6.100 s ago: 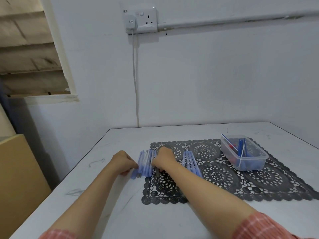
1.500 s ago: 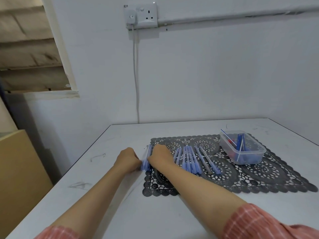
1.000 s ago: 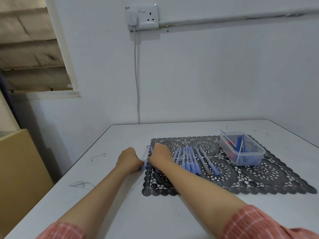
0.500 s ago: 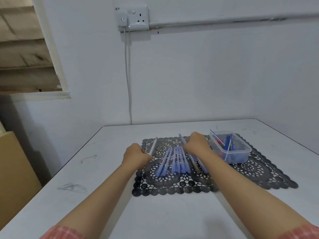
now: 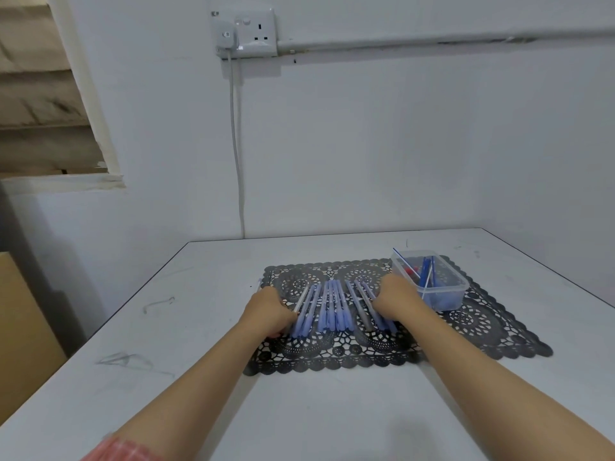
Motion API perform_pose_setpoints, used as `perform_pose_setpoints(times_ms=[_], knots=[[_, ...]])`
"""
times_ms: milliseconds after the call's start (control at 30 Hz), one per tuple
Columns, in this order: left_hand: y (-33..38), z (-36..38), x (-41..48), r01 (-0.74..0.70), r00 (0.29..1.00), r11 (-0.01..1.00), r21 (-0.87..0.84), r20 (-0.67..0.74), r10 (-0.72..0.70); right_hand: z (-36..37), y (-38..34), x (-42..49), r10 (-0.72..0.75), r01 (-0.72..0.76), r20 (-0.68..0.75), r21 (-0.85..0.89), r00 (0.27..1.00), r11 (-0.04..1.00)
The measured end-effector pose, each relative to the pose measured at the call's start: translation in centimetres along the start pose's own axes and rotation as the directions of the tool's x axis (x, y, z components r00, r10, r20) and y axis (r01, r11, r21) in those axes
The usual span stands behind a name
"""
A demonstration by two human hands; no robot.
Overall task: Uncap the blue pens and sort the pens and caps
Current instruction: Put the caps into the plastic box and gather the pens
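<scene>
Since half-second ago: both hands lowered to pen row; pens then raised no longer aloft. Left hand [image 5: 269,309] curled at row's left end, against outermost pen; grasp cannot be told. Right hand [image 5: 394,299] curled over right end, fingers hidden; grasp undetermined. Blue pens [image 5: 332,309] lie side by side between hands on black lace mat [image 5: 482,331]. Clear plastic container [image 5: 446,287] just beyond right hand, holding blue and red items.
</scene>
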State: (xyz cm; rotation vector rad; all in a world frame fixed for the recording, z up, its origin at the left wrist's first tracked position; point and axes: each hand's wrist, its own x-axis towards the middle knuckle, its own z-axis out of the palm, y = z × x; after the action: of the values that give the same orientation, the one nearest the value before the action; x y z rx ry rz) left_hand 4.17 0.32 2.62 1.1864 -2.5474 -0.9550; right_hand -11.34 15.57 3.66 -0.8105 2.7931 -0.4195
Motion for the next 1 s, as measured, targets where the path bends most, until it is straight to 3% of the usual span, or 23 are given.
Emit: perform_pose_setpoints(times_ms=[633,767,900,1000], knots=[[-0.6,-0.1,-0.2,-0.064,0.994,0.977,-0.204,0.070,0.080,1.1,-1.6,0.3,-0.066,0.068,-0.042,0.044,0.997,0.997],[-1.7,-1.2,0.3,-0.119,0.992,0.974,-0.194,-0.076,0.106,1.1,-2.6,-0.3,-0.061,0.064,-0.143,0.017,0.988,0.998],[-4.0,-3.1,1.6,-0.180,0.932,0.982,-0.052,-0.330,0.153,2.2,-5.3,-0.3,-0.192,0.223,-0.216,0.130,0.957,0.966],[-6.7,-3.8,3.0,-0.122,0.911,0.992,0.001,-0.397,0.113,3.2,-8.4,-1.2,-0.333,0.369,-0.191,0.212,0.924,0.905]])
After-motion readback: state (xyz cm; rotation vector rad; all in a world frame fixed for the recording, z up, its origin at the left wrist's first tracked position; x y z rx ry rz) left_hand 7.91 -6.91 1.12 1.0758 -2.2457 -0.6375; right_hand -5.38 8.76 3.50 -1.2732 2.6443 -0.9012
